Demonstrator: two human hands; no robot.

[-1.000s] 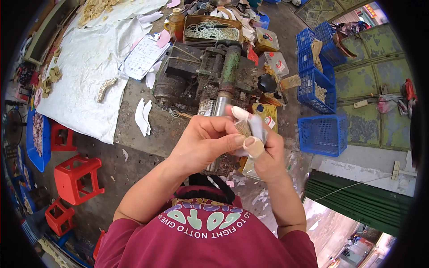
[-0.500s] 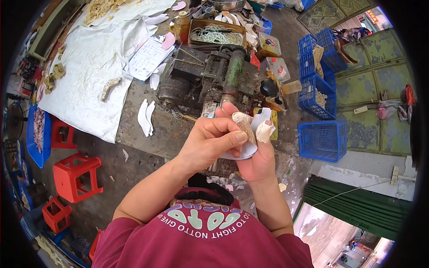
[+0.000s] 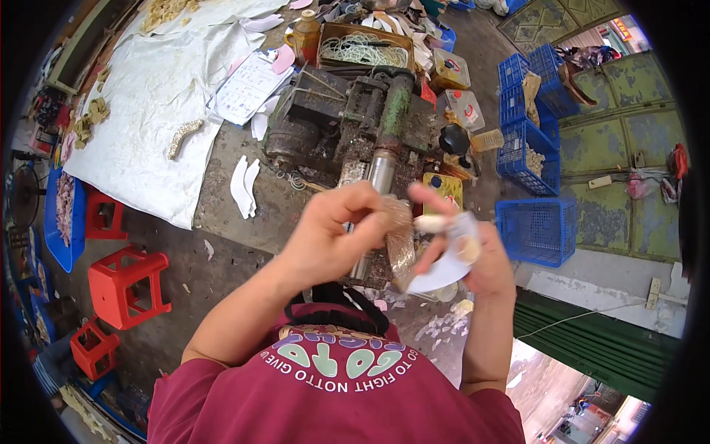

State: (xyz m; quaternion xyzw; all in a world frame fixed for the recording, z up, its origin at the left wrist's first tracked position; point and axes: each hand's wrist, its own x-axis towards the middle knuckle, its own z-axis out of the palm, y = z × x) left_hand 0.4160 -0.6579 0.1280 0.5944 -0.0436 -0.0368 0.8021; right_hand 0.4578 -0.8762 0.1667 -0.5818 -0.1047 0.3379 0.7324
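Observation:
My left hand (image 3: 331,233) pinches one end of a glittery beige curved strip (image 3: 401,244), which hangs down blurred in front of a metal roller. Just to its right, my right hand (image 3: 492,263) grips a white curved flat piece (image 3: 441,274). The lower tips of the strip and the white piece lie close together; whether they touch I cannot tell. Pale coverings sit on some of my right fingertips, smeared by motion. Beyond both hands stands a dirty green and black machine (image 3: 355,111) with a shiny metal roller (image 3: 381,172).
White cloth (image 3: 155,111) at left bears another glittery strip (image 3: 183,138). Two white curved pieces (image 3: 242,186) lie beside the machine. Blue crates (image 3: 535,231) stand at right, red stools (image 3: 129,287) at left. A black knob (image 3: 453,139) and yellow container (image 3: 444,191) are beyond my right hand.
My hands have drawn apart. The glittery strip has come away from the white piece with my left hand, while my right hand has moved right and lower with the white piece.

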